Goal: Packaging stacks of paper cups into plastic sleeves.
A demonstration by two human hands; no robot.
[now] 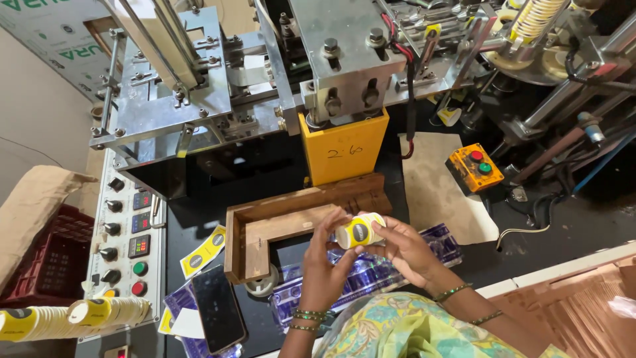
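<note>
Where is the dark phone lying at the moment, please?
In the head view the phone lies flat at lower left on the black machine table, beside the control panel, just left of the left hand.

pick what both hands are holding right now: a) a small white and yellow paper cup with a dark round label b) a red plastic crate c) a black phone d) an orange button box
a: the left hand and right hand together grip the small white and yellow paper cup, while the black phone lies flat on the machine table.
</note>
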